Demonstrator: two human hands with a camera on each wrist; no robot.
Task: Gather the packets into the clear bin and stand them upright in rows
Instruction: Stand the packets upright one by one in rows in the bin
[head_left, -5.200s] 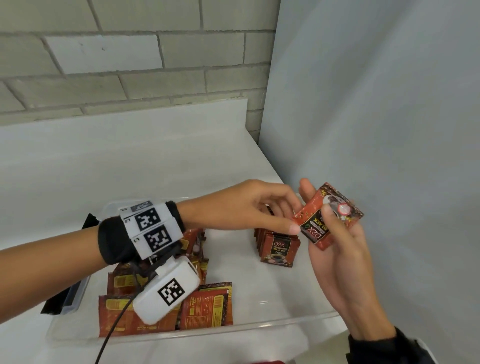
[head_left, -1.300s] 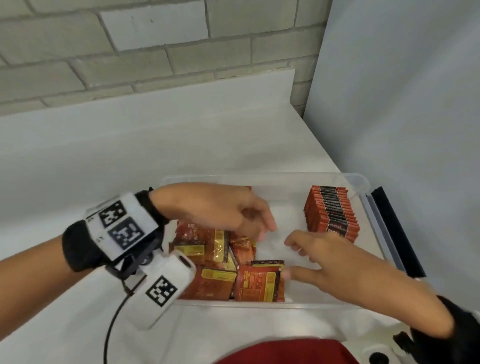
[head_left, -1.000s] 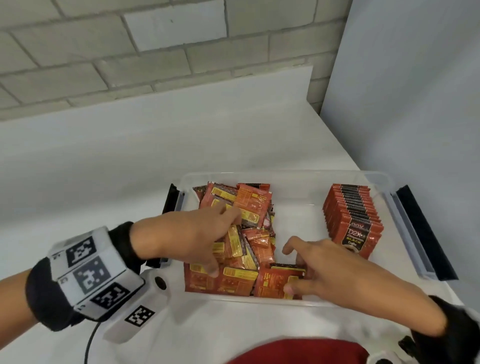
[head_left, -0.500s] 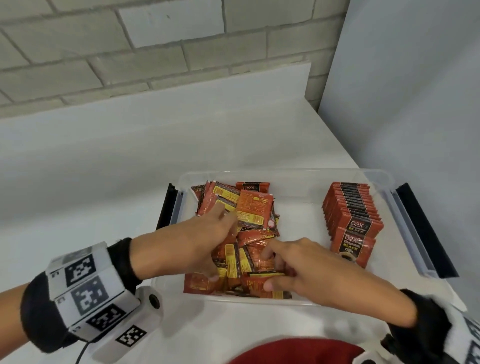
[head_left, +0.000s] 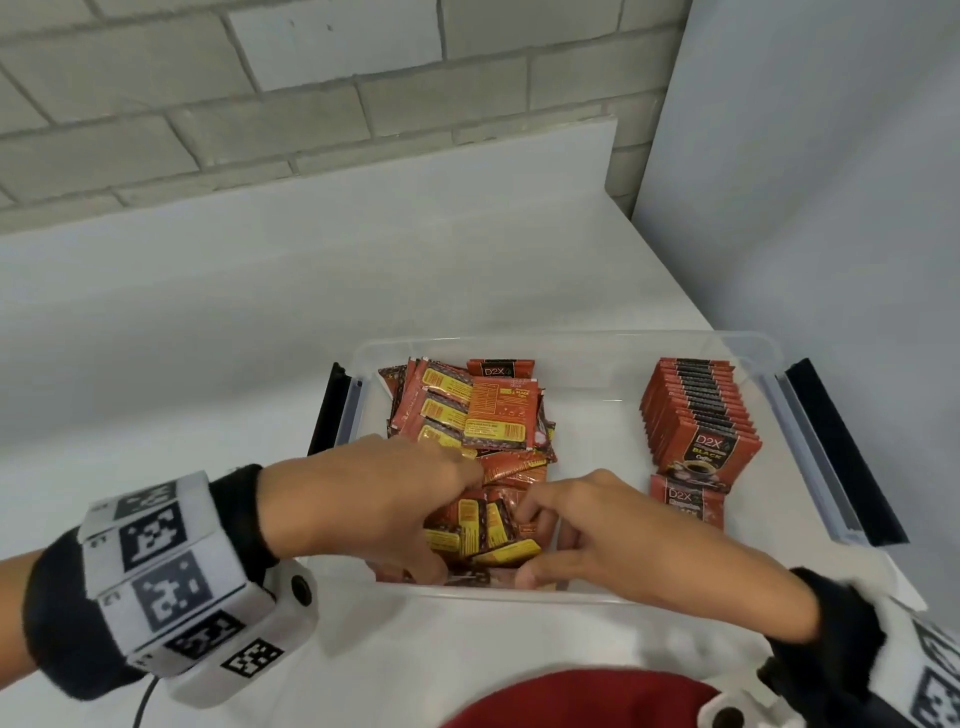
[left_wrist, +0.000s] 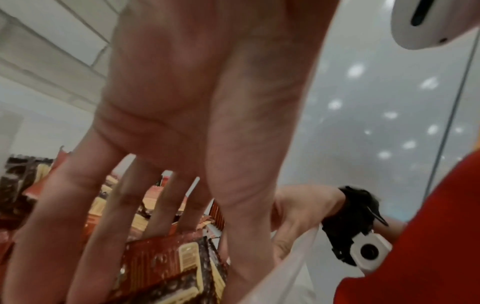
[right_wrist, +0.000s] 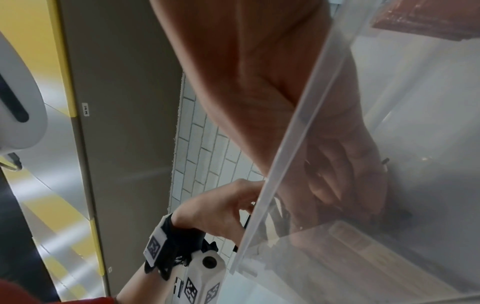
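A clear bin (head_left: 571, 340) holds a loose pile of red and yellow packets (head_left: 467, 410) on its left side. A row of upright packets (head_left: 696, 415) stands on its right side, with one more packet (head_left: 685, 501) just in front of it. My left hand (head_left: 384, 493) reaches into the near end of the pile with spread, straight fingers (left_wrist: 85, 205) against packets (left_wrist: 166, 265). My right hand (head_left: 587, 525) faces it, fingers curled onto the same bunch. Through the bin wall (right_wrist: 298, 144) the right hand's curled fingers (right_wrist: 337, 181) show; their tips are hidden.
Black latches (head_left: 327, 410) (head_left: 841, 452) flank the bin's short sides. The bin sits on a white table (head_left: 208, 312) below a brick wall, with a grey panel (head_left: 831, 208) close on the right. Bare bin floor (head_left: 597, 441) lies between pile and row.
Both hands have closed in on the near end of the loose pile; the right hand slid left into it. Five seconds ago the right hand held a single packet.
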